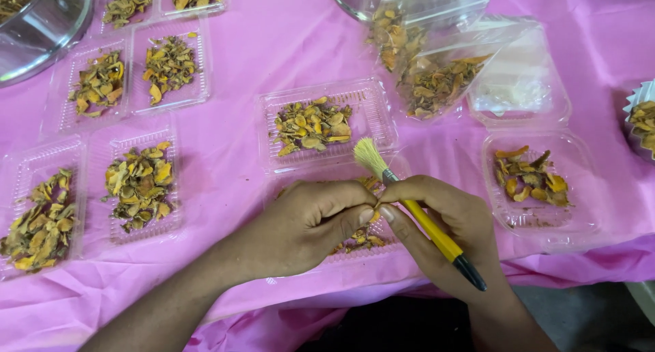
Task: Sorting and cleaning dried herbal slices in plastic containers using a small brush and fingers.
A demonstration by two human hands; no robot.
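Note:
My right hand (447,232) grips a yellow-handled brush (426,222) with pale bristles pointing up and left. My left hand (307,226) is closed, its fingertips meeting the right hand's thumb at the brush's ferrule; a small piece may be pinched there, but it is hidden. Both hands hover over a clear plastic tray (372,251) of dried yellow-brown slices, mostly covered by them. Just beyond sits another clear tray (372,120) holding similar dried slices (312,125).
Several more clear trays of dried slices lie on the pink tablecloth (259,45): left (140,185), far left (41,219), upper left (167,65), right (532,181). A clear bag of slices (437,79) lies at top centre. A metal bowl (41,24) stands top left.

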